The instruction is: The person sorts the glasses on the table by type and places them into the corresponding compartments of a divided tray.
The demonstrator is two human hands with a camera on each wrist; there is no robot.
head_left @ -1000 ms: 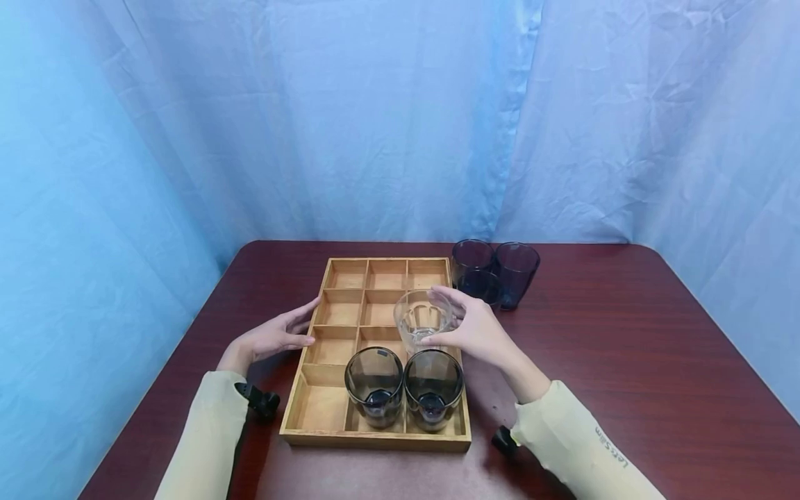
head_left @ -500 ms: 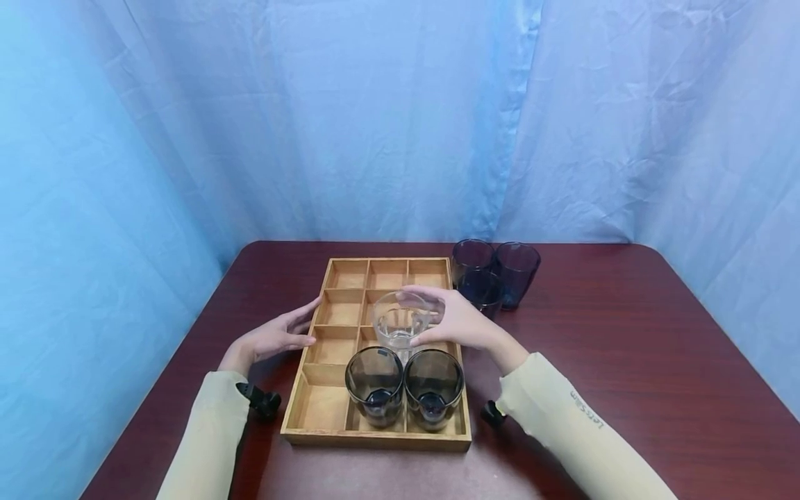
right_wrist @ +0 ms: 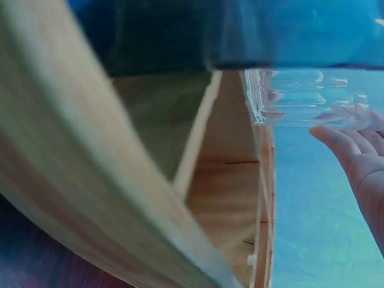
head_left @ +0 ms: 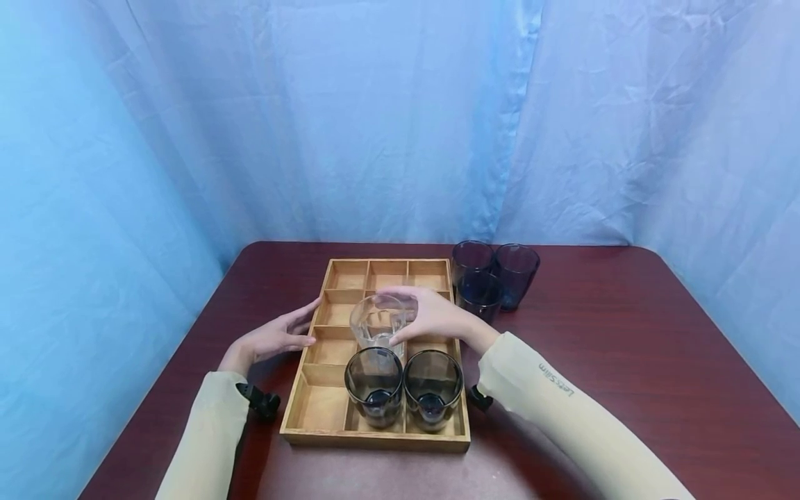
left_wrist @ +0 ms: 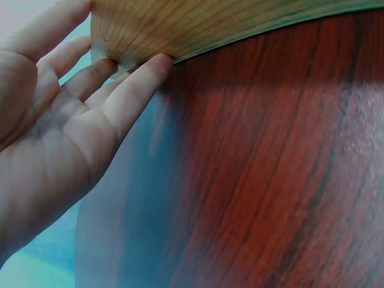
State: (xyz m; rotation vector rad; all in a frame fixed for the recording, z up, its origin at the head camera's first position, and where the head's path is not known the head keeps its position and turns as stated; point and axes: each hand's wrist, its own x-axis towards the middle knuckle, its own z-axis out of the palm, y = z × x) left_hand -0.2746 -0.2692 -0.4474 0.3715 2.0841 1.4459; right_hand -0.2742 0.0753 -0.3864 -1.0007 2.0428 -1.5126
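Observation:
A clear glass (head_left: 378,321) is gripped by my right hand (head_left: 431,316), thumb and fingers round its right side, above the middle of the divided wooden tray (head_left: 375,440). In the right wrist view the clear glass (right_wrist: 306,99) is held by the hand (right_wrist: 363,162) above the tray's dividers. Two grey glasses, one (head_left: 373,389) in the front middle compartment and one (head_left: 432,390) in the front right one, stand side by side. My left hand (head_left: 275,337) touches the tray's left side; in the left wrist view the fingertips of that hand (left_wrist: 78,114) meet the wooden wall (left_wrist: 198,27).
Three dark blue glasses, at the left (head_left: 471,258), right (head_left: 517,274) and front (head_left: 480,292) of a group, stand just beyond the tray's right side. Behind the dark red table (head_left: 612,333) hangs a pale blue curtain (head_left: 387,125).
My right hand has moved left with the clear glass, from above the tray's right column to about the middle column. The left hand and the other glasses have stayed in place.

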